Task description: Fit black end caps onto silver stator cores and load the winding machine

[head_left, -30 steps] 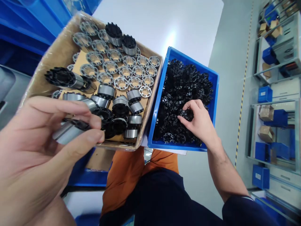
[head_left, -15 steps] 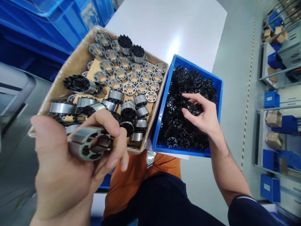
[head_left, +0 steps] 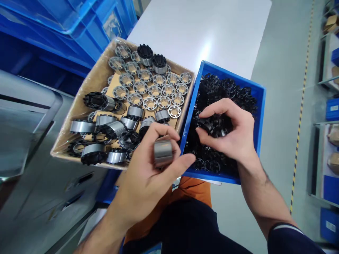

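While the left hand point(head_left: 148, 171) curls its fingers around a metal ring point(head_left: 162, 154), near where box and bin meet, the right hand point(head_left: 237, 132) pinches a black part point(head_left: 206, 126) between thumb and forefinger above the blue bin point(head_left: 260, 127). Loose black pieces point(head_left: 229, 86) fill the bin, some hidden behind that hand. Just beside it stands a cardboard box point(head_left: 86, 86), where bare metal rings point(head_left: 169, 112) lie in rows and black-capped rings point(head_left: 92, 149) are jumbled at the near side. Beyond both containers stretches a white tabletop point(head_left: 222, 28).
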A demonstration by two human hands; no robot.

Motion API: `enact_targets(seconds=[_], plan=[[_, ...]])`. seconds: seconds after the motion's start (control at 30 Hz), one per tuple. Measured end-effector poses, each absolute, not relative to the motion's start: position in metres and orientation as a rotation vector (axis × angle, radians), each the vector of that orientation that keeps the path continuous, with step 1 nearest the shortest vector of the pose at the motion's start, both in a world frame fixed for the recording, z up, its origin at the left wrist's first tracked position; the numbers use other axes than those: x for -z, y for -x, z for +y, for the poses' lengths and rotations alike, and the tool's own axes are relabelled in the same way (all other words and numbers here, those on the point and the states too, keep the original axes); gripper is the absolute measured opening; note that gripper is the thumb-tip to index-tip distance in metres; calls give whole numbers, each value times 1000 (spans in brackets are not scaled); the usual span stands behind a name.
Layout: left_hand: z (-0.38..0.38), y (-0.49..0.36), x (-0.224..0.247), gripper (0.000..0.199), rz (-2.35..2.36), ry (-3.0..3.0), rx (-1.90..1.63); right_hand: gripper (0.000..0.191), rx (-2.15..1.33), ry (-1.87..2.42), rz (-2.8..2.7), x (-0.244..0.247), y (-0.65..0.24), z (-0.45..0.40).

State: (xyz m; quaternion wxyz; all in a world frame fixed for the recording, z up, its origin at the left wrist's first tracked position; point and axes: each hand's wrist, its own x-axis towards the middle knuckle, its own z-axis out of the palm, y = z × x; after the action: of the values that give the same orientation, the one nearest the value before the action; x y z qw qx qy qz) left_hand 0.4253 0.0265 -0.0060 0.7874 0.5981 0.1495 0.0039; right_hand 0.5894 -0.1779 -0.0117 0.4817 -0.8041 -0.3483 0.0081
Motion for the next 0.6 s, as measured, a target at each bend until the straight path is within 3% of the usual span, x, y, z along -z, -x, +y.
enact_targets(seconds=[0.1,0.27,0.4,0.6], plan=[[18,-433,14,49,296,-1383,-34,27,-129,1827,-918,5,-571,-168],[24,-436,22,38,208,-1260,82,49,-299,1659,-1009,16,-579,-173],[24,-437,23,38,213,-1111,97,49,-293,1620,-961,23,-585,-180],[7,-446,16,68,380,-1351,-51,57,-261,1539,-956,22,-577,-173]])
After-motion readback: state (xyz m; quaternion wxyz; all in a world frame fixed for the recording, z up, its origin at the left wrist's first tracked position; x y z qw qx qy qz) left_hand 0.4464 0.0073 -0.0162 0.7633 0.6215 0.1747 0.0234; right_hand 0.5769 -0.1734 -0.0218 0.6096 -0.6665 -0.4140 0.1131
